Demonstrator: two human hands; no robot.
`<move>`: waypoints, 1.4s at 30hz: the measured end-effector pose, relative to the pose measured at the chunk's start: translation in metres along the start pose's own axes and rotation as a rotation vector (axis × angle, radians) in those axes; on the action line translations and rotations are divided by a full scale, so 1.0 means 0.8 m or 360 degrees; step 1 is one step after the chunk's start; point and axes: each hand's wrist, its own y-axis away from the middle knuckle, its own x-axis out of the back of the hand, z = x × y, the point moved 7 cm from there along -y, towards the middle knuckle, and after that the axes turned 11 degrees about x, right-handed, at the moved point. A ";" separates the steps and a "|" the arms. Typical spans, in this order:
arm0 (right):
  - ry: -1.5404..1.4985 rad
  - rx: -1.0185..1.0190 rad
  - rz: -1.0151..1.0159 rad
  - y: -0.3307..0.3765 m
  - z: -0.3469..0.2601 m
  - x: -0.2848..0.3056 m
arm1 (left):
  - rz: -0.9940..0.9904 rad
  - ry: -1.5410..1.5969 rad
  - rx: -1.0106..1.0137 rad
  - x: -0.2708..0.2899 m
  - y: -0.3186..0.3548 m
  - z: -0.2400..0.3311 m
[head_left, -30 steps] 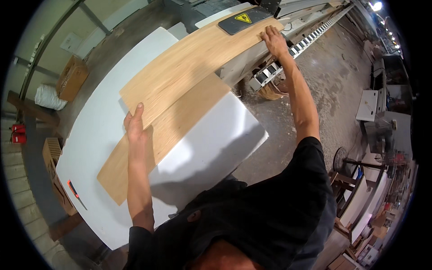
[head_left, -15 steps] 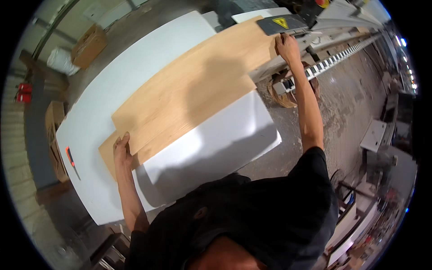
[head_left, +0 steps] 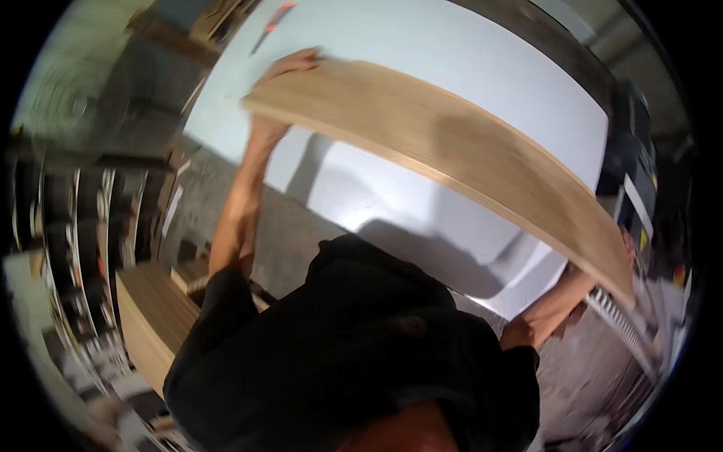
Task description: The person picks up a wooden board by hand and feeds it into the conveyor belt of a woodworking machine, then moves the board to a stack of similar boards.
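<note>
A long light-wood board (head_left: 452,154) is held up across my front, over a white tabletop (head_left: 527,75). At its left end my left hand (head_left: 292,63) grips it, the fingers showing past the far edge and the wrist passing under the near edge. My right hand (head_left: 628,245) is at the right end, largely hidden behind the board, with only a few fingers visible past its outer edge. Motion blurs the board's right end. On the tabletop beyond my left hand lies a red-handled cutter knife (head_left: 271,28).
A stack of wood boards (head_left: 154,316) stands at the lower left, near my left elbow. Behind it are shelves (head_left: 79,226) filled with thin pieces. Dark machinery (head_left: 629,151) is at the right, beside a striped rail (head_left: 614,313).
Wood that lay on the white top, in two offset layers, is now lifted as one board shape. My left hand has shifted to its end. The view has swung to the left.
</note>
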 end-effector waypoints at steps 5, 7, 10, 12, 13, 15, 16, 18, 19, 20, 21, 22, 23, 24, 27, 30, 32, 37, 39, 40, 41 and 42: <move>-0.1051 -0.0728 0.0167 0.028 0.013 -0.045 | 0.0200 0.0001 -0.0089 0.009 0.004 -0.015; -0.1160 -0.0831 0.0193 0.028 0.010 -0.042 | 0.0256 0.0089 -0.0043 0.012 0.012 -0.019; -0.1275 -0.0954 0.0236 0.039 0.013 -0.032 | 0.0218 -0.0271 0.0272 0.001 0.012 -0.028; -0.1270 -0.1002 0.0255 0.036 0.002 -0.029 | 0.0357 -0.0458 0.0335 0.011 0.030 -0.037; -0.1255 -0.1040 0.0276 0.049 0.013 -0.043 | 0.0378 -0.0272 0.0621 0.011 0.041 -0.051; -0.0948 -0.0748 0.0139 0.060 0.056 -0.068 | 0.0524 -0.0212 0.0611 0.018 0.048 -0.062; -0.0807 -0.0808 -0.0104 0.076 0.030 -0.088 | 0.0513 -0.0125 0.0893 0.013 0.053 -0.068; -0.0202 -0.0438 -0.0203 0.086 0.020 -0.107 | 0.0327 -0.0230 0.1132 0.014 0.050 -0.124; -0.0062 -0.0415 -0.0351 0.095 0.006 -0.111 | 0.0257 -0.0171 0.1165 0.010 0.054 -0.140; 0.0084 -0.0371 -0.0397 0.098 -0.015 -0.105 | 0.0188 -0.0378 0.1254 0.008 0.058 -0.154; 0.0172 -0.0382 -0.0398 0.101 -0.025 -0.100 | 0.0137 -0.0365 0.1237 0.000 0.054 -0.161; 0.0291 -0.0330 -0.0389 0.100 -0.034 -0.096 | 0.0089 -0.0467 0.1294 -0.006 0.052 -0.169; 0.0406 -0.0277 -0.0386 0.097 -0.036 -0.093 | 0.0046 -0.0574 0.1348 -0.012 0.048 -0.177; 0.0552 -0.0133 -0.0440 0.096 -0.033 -0.090 | 0.0042 -0.0631 0.1302 -0.022 0.039 -0.177; 0.0705 0.0354 -0.0193 0.079 -0.056 -0.075 | -0.0013 -0.0899 0.0855 -0.032 0.020 -0.203; 0.0428 0.0076 -0.0388 0.089 -0.020 -0.086 | -0.0028 -0.0842 0.0991 -0.030 0.029 -0.219; 0.0158 -0.0083 -0.0417 0.099 -0.013 -0.094 | -0.0169 -0.0688 0.1118 -0.045 0.037 -0.205; 0.0141 -0.0220 -0.0566 0.086 0.003 -0.091 | -0.0377 -0.0723 0.1246 -0.074 0.026 -0.188; 0.0029 -0.0466 -0.0797 0.087 0.013 -0.092 | -0.0404 -0.0843 0.1274 -0.078 0.029 -0.179; 0.0031 -0.0476 -0.0804 0.089 0.014 -0.089 | -0.0371 -0.0666 0.1167 -0.078 0.030 -0.174; -0.0064 -0.0412 -0.0890 0.092 0.013 -0.091 | -0.0339 -0.0490 0.1057 -0.078 0.031 -0.167; -0.0157 -0.0348 -0.0969 0.096 0.011 -0.089 | -0.0351 -0.0493 0.1059 -0.074 0.036 -0.166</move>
